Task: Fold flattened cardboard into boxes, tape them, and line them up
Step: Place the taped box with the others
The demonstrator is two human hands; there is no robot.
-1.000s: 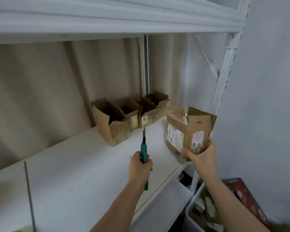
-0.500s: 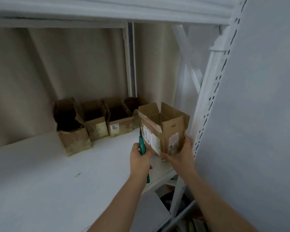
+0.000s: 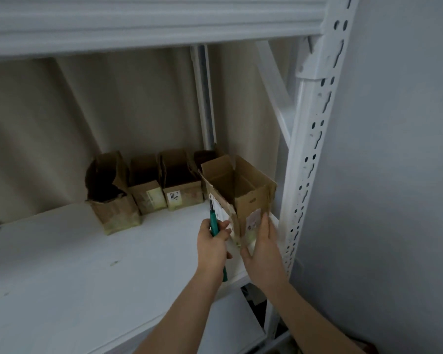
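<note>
A folded cardboard box point(image 3: 251, 192) with its top flaps open stands on the white shelf point(image 3: 74, 277) at the right end of a row of several open boxes point(image 3: 149, 192). My right hand point(image 3: 261, 244) holds its near right corner, fingers flat along the labelled side and thumb on the left face. My left hand point(image 3: 211, 247) grips a green-handled utility knife point(image 3: 214, 226) just left of the box, with the blade end pointing up beside the box's white label.
A white perforated shelf post point(image 3: 304, 162) stands directly right of the box, with a grey wall point(image 3: 394, 175) beyond it. An upper shelf point(image 3: 138, 21) hangs overhead. A beige corrugated panel point(image 3: 87, 118) backs the shelf. A lower shelf point(image 3: 230, 325) shows below.
My right hand has carried the box leftward and in over the shelf to the end of the row. My left hand and the knife kept beside it.
</note>
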